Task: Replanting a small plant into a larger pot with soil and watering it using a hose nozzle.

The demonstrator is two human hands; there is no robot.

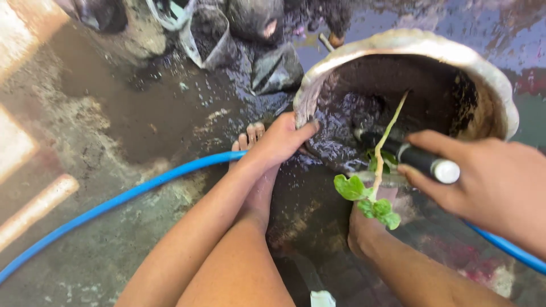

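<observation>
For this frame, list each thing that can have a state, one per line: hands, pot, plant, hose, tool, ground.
left hand: gripping the pot's rim
right hand: closed around the black-handled tool
pot: tipped on its side, mouth toward the camera, dark wet soil inside
black-handled tool: held, pointing into the pot
plant: thin stem with green leaves, sticking out of the pot
blue hose: lying across the ground
ground: wet, muddy

Even, soft daylight; glare on wet floor (170, 108) at top edge; right hand (489, 182) blurred; wide-angle edge distortion.
</observation>
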